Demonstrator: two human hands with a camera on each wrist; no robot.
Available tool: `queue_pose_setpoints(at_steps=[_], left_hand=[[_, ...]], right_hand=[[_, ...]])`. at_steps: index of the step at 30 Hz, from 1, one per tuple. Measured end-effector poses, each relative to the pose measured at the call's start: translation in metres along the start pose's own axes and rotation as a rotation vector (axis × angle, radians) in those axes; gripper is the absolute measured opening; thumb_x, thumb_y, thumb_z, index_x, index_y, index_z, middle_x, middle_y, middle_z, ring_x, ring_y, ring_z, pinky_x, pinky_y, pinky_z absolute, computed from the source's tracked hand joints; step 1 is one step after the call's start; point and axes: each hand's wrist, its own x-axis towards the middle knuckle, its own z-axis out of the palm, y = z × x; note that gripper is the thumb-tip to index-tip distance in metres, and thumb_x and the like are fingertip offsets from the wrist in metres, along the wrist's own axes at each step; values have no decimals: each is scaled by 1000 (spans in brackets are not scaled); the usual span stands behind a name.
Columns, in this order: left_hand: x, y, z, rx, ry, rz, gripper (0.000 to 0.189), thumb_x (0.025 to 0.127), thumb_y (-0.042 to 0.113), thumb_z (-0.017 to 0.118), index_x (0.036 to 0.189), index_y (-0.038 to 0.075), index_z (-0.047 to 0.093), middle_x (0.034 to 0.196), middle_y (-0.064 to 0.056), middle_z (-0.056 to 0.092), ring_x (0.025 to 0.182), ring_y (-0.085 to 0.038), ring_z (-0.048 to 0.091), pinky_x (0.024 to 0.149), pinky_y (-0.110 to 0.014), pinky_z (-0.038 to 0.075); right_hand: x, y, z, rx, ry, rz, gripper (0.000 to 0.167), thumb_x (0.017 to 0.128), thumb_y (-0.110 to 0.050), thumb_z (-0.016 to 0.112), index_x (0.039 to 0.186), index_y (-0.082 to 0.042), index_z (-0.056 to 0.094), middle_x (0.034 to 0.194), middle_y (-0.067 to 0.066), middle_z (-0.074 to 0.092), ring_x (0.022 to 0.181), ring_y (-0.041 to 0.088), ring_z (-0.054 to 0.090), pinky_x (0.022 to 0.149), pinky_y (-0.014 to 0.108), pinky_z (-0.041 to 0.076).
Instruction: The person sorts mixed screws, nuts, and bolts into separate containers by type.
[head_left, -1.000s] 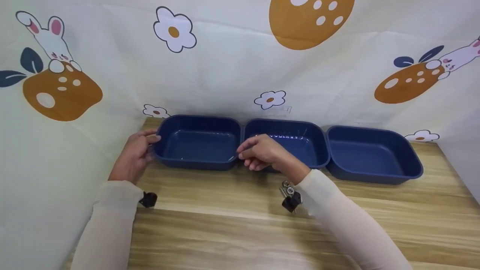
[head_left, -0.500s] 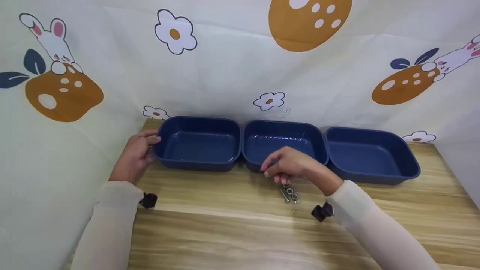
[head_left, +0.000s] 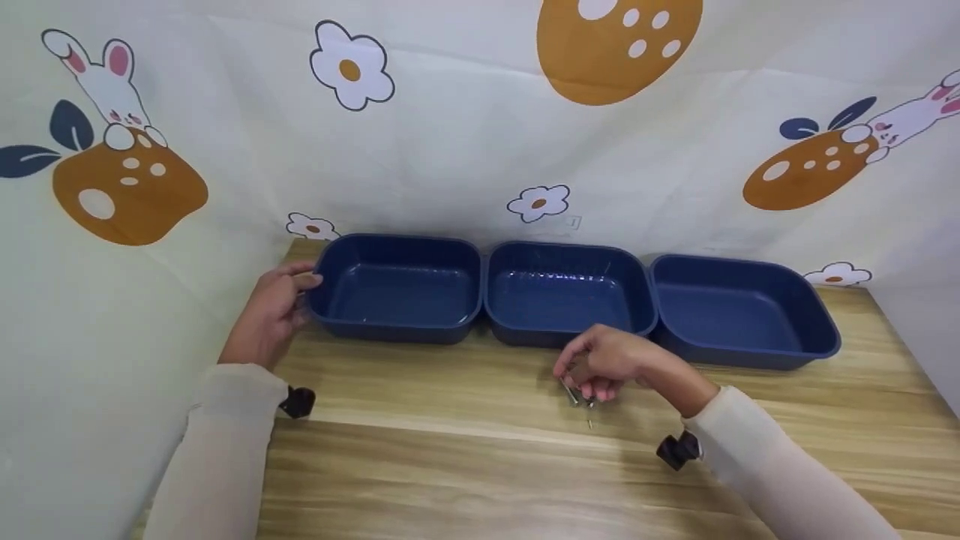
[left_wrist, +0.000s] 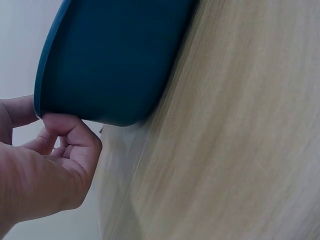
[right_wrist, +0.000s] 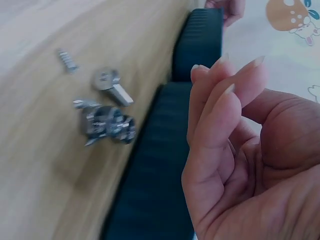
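Observation:
Three dark blue rectangular bins stand side by side against the back wall. My left hand [head_left: 266, 311] holds the left end of the left bin [head_left: 397, 331], with thumb and fingers at its rim [left_wrist: 39, 90]. My right hand [head_left: 611, 356] hovers in front of the middle bin [head_left: 525, 335], over a little heap of metal hardware. Its fingers are loosely bent, and I see nothing between them. In the right wrist view the heap shows a bolt [right_wrist: 120, 94], a cluster of shiny nuts [right_wrist: 100, 122] and a small screw [right_wrist: 66, 61], all apart from the fingers. The hand partly covers them in the head view.
To the right stands the third bin [head_left: 742, 352]. Wood-grain tabletop [head_left: 450, 465] stretches in front of the bins. A printed cloth wall [head_left: 450, 150] rises close behind them, and another wall [head_left: 45, 375] borders the left side.
My right hand has moved right and toward me, from the gap between the left and middle bins to above the hardware. The left hand has stayed at the left bin.

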Motion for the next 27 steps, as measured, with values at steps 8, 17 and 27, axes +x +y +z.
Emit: queue_pose_setpoints(at_steps=[8,17,27], left_hand=[[2,-2,-1,17,9,19,41,96,5,55,135,13,45,101,-1,69,94,-17,65,74,-27,55],[-1,-1,-2,27,8,6,44,96,6,54,138,13,42,114,-4,66,100,-17,64,81,-30,55],[-2,1,-1,21,3,-4,39,97,6,54,134,13,46,112,-4,67,99,-18,65,84,-32,55]], right_hand=[[2,17,0,-43,12,43,20,84,1,67,102,-5,73,53,3,58,40,7,50,39,20,42],[7,25,3,-86,50,59,21,83,2,68,100,-9,75,50,2,57,39,6,50,38,19,40],[11,26,8,-128,77,77,22,83,1,69,98,-13,76,49,3,57,38,7,50,37,20,40]])
